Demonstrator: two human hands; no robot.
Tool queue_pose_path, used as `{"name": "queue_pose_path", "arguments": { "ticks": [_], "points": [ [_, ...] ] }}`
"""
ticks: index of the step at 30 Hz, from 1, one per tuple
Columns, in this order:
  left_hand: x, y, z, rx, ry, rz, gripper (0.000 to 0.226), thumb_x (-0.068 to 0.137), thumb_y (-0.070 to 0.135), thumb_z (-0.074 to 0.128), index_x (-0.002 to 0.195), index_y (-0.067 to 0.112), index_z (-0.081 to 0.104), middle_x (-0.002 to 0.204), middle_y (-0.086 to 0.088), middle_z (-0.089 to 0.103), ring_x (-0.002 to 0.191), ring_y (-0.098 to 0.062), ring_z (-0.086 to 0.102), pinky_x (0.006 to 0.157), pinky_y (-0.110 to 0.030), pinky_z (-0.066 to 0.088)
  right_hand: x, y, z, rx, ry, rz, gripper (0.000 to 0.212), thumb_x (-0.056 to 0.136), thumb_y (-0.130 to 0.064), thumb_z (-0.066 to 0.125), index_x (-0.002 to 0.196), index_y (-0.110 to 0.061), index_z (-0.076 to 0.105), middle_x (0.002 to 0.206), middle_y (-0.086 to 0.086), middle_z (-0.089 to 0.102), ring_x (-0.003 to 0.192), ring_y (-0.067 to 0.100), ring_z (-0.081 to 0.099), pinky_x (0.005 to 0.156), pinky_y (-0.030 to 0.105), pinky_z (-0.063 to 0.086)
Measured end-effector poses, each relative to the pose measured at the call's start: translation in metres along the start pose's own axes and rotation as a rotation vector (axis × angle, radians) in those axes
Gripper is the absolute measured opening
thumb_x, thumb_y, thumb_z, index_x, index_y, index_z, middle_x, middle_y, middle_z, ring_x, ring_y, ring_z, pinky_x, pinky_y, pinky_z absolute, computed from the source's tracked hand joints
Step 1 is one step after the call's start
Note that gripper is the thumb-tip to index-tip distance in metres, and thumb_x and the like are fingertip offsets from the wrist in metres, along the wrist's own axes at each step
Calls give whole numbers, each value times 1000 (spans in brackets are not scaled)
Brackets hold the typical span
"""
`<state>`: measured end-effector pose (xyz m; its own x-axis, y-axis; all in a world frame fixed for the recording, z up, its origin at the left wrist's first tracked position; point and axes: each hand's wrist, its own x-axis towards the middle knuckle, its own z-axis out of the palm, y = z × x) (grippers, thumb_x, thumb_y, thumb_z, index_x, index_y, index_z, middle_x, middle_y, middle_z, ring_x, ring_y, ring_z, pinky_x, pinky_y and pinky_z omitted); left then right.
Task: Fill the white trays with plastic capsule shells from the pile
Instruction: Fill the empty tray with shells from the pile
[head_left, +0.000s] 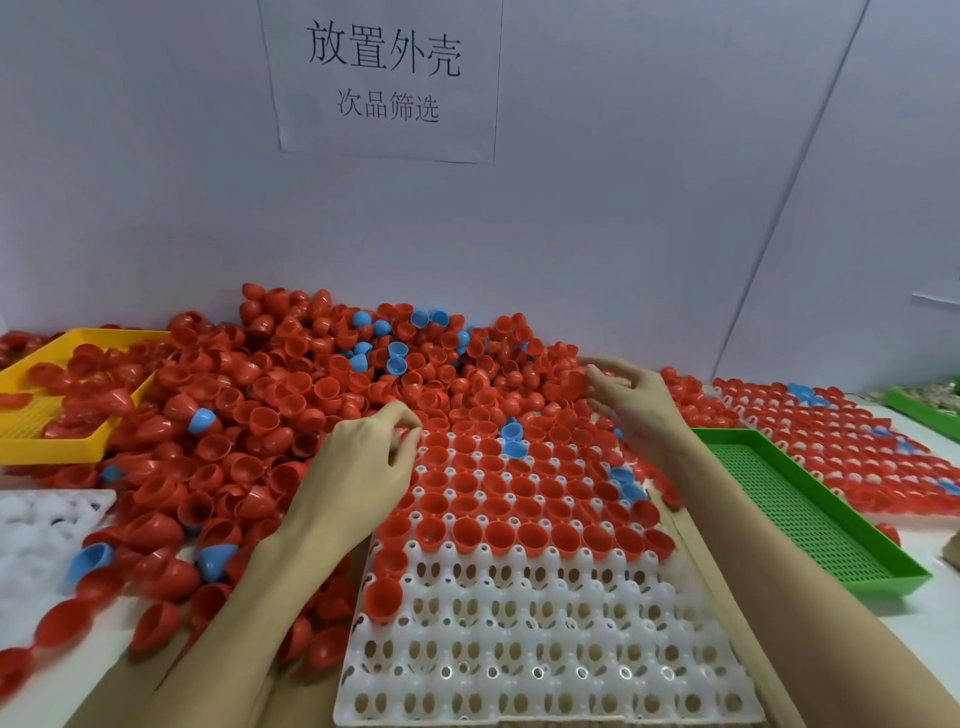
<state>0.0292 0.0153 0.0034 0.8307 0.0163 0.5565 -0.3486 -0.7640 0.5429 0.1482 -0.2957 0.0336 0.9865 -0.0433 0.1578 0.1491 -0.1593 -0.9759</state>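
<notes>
Left hand (358, 467): fingers curled at the far left edge of the white tray (545, 649), pinching what may be a shell; unclear. Right hand (631, 400): fingers loosely spread, reaching into the pile (291, 395) of red and blue shells. Tray: far rows filled, near rows vacant. Filled tray (841, 436) far right. Green basket (810, 514) and yellow basket (62, 405) flank; pile overlaps the tray's far edge.
</notes>
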Motion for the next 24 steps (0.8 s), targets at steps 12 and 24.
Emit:
{"name": "queue_pose_path", "arguments": {
  "ticks": [12,24],
  "points": [
    [-14,43,22,-521,-135,30,38,87,30,84,122,37,69,113,16,69,102,-2,71,81,-19,59,-89,-17,40,363,-705,318,35,103,-16,63,136,-5,69,117,19,65,101,20,69,96,29,58],
    [-12,39,16,-788,-235,-272,13,94,37,76,96,25,77,92,1,79,85,-14,75,80,-22,58,-117,-35,44,-36,-550,-25,27,100,-33,70,127,-28,74,119,2,77,105,22,76,95,30,60]
  ]
}}
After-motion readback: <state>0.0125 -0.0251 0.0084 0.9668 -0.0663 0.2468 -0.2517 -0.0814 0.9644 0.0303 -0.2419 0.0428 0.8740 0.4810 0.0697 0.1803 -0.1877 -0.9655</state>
